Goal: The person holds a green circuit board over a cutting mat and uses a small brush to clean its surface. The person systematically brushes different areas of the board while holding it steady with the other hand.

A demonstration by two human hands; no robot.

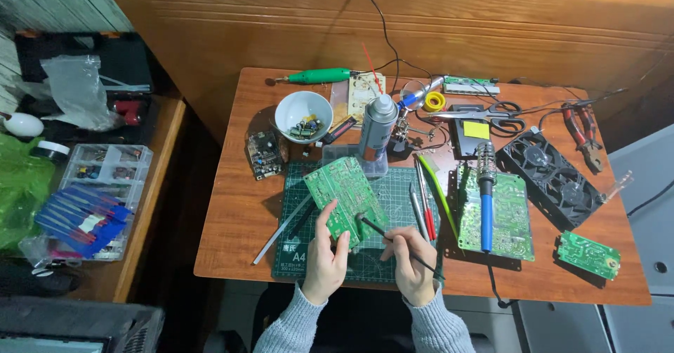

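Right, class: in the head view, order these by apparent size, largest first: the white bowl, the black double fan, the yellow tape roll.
1. black double fan
2. white bowl
3. yellow tape roll

All rest on one table, so nearness hardly matters.

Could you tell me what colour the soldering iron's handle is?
Blue, seen in the head view: soldering iron.

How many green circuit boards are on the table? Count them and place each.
3. One green circuit board in the left hand over the cutting mat; one under the blue soldering iron; a small one near the table's right edge. Others may be hidden.
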